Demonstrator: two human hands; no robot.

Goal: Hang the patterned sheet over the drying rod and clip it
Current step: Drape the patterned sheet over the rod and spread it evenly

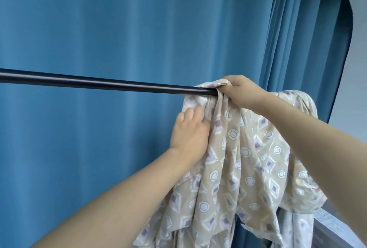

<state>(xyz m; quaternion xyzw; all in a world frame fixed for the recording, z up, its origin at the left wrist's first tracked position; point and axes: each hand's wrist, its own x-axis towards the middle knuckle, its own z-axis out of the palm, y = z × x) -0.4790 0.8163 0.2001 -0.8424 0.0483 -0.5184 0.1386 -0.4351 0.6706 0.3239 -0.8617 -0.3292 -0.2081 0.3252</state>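
Note:
A beige patterned sheet (244, 160) with white circles and purple diamonds hangs bunched over the right part of a black drying rod (103, 84), falling in thick folds. My right hand (240, 94) sits on top of the rod, closed around a gathered fold of the sheet. My left hand (188, 130) is lower, just below the rod, its fingers pressed into the sheet's left edge and pinching the cloth. The rod's right end is hidden under the fabric. No clip is visible.
A blue pleated curtain (99, 29) fills the background behind the rod. A pale wall (357, 69) shows at the right. At the lower right corner is a light box or ledge with print (337, 228).

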